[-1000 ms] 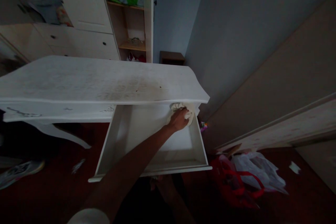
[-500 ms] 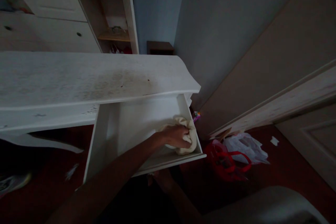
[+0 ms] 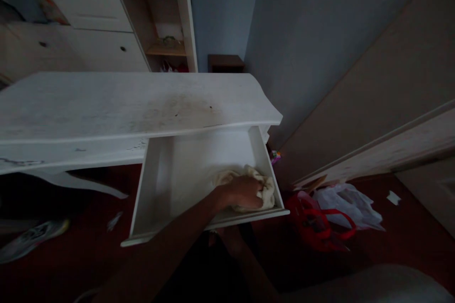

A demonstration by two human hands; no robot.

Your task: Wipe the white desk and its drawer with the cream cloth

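Observation:
A white drawer stands pulled out from a white table with dark smudges on its top. Inside the drawer, near its front right corner, my left hand is closed on a cream cloth that is bunched around the fingers and lies against the drawer bottom. Below the drawer front is my right hand, its fingers curled near a small pale spot. Shadow and the drawer front hide part of them, so what they grip is unclear.
A red bag and a white plastic bag lie on the red floor, right of the drawer. Behind the table stands a white cabinet. A shoe is at lower left; a wall runs along the right.
The whole view has shifted, so the furniture appears farther right. Within the drawer, my left hand and the cloth have moved slightly left and toward the drawer front. My right hand stays below the front.

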